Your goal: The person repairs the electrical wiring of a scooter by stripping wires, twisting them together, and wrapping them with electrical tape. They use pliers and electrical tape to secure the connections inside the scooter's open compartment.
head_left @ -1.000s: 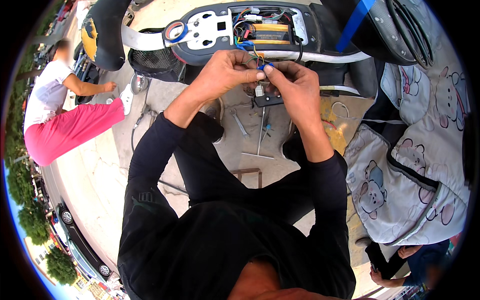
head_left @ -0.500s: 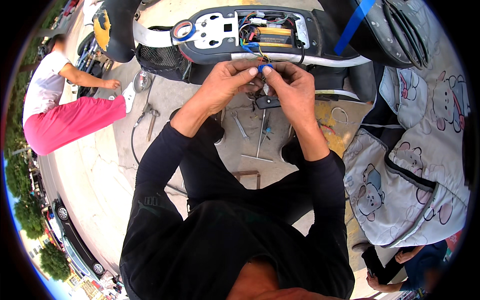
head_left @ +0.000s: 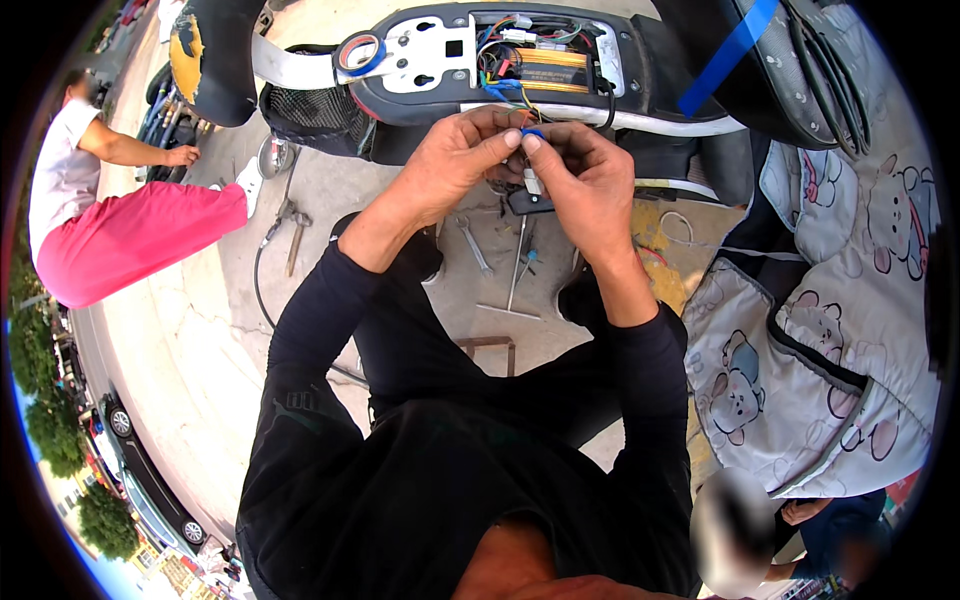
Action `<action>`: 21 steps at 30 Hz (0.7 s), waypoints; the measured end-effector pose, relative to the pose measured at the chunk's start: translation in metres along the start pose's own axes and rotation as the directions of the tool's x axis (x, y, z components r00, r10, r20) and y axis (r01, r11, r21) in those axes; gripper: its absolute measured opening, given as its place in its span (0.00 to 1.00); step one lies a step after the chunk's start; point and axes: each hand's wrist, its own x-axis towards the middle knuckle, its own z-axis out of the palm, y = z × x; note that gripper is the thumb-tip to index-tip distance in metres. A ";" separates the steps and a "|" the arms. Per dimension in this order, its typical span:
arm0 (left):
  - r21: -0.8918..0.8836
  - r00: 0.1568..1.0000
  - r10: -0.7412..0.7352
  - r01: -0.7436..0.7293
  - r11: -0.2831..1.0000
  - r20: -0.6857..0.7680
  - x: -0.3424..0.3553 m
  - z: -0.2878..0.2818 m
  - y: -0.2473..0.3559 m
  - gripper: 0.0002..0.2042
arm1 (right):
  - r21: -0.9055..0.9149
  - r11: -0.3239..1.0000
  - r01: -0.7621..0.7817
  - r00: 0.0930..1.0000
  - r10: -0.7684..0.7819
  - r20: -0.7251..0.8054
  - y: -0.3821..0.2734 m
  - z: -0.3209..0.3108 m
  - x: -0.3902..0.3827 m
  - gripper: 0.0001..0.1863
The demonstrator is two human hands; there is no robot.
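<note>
My left hand (head_left: pixel 465 160) and my right hand (head_left: pixel 582 190) meet just below the opened scooter compartment, fingertips and thumbs pinched around a small blue piece (head_left: pixel 532 131) on thin coloured wires (head_left: pixel 520 110); whether it is tape or a connector I cannot tell. A white plug (head_left: pixel 532 180) hangs between my fingers, above a black bar-shaped part (head_left: pixel 528 204). In the compartment lie more wires, white plugs and a gold finned box (head_left: pixel 548 70). A tape roll (head_left: pixel 360 55) rests at the compartment's left. Some fingertips are hidden behind the thumbs.
A wrench (head_left: pixel 473 243), T-handle tool (head_left: pixel 515 280), hammer (head_left: pixel 296 243) and metal bowl (head_left: pixel 275 160) lie on the ground. A person in pink trousers (head_left: pixel 140 240) works at left; another person (head_left: pixel 830 530) is at lower right. A quilted cartoon cover (head_left: pixel 850 300) fills the right side.
My fingers shift slightly around the blue piece, and the white plug shows more plainly than half a second ago. The person at left has drawn their hand a little leftward.
</note>
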 end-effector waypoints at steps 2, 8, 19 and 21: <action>0.008 1.000 -0.021 0.021 1.000 0.009 0.000 -0.001 0.001 0.18 | -0.002 1.000 0.000 1.000 0.000 0.028 -0.001 -0.001 0.000 0.11; 0.007 1.000 0.004 -0.004 1.000 0.028 -0.001 0.003 0.002 0.21 | -0.021 0.996 0.086 0.996 -0.085 0.032 0.000 0.000 0.002 0.10; 0.055 0.994 -0.042 0.036 0.998 0.100 0.005 -0.005 0.002 0.23 | -0.105 0.980 0.172 0.985 -0.172 0.004 -0.001 -0.001 0.003 0.09; 0.066 0.998 -0.030 0.026 0.998 0.064 0.008 -0.005 0.005 0.23 | -0.111 0.986 0.125 0.991 -0.129 -0.031 -0.003 -0.002 0.004 0.09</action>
